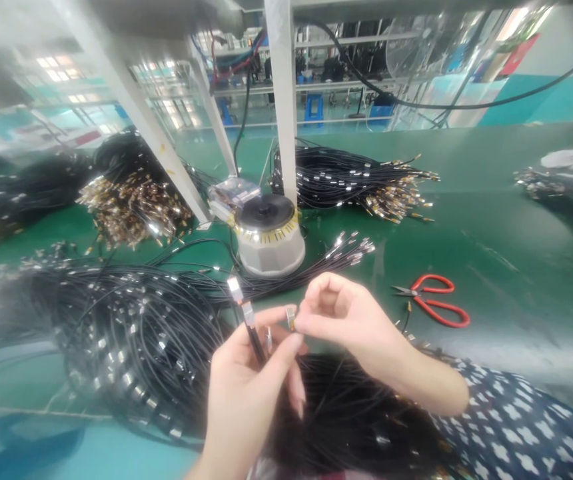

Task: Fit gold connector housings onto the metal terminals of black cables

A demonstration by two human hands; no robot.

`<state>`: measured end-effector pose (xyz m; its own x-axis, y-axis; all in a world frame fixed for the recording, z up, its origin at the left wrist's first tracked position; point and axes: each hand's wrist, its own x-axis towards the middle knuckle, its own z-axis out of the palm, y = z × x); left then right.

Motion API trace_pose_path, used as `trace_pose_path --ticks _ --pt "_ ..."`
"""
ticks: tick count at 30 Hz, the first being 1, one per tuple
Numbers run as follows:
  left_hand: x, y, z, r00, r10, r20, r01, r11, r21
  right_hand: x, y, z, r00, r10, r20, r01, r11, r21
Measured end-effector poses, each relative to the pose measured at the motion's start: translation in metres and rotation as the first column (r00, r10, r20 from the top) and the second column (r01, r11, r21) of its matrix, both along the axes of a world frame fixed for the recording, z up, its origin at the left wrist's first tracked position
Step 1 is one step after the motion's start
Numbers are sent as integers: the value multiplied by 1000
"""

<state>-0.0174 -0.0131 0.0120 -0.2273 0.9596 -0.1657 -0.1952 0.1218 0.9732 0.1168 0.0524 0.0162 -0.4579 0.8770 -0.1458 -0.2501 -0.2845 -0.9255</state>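
with our left hand [249,380] we grip black cables [255,342], held upright between the fingers, their silver connectors [235,289] standing above the knuckles. our right hand [349,317] is closed in a pinch, thumb and finger together on a small metal connector [290,319], which sits between our two hands' fingertips, above a dark cable pile [361,413]. we wear a dark sleeve [516,417] with white shapes on the right arm.

to our left, a big looped cable heap [141,333] spreads across the green desk [496,247]. beyond our hands stands a pale, many-sided device [270,252] with a black top; a cable bundle [341,175] lies behind it, to its right. red-handled scissors [416,293] rest near our right hand, blades slightly parted.
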Motion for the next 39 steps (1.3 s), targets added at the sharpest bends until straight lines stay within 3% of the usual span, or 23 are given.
trace_pose_path --ticks 10,16,25,39 --pt "2 2 1 995 38 95 -35 999 -31 -6 -7 -3 999 -48 -26 47 998 -30" --pt "-3 8 -1 976 -30 214 40 998 -44 -2 -2 -2 1000 -20 -8 20 1000 -3" --pt "-6 11 0 957 -43 286 90 984 -154 -2 -3 1 990 -107 92 99 991 87" --pt "-4 9 -7 936 -68 346 125 981 -147 -9 -5 -7 989 -143 -38 145 988 60"
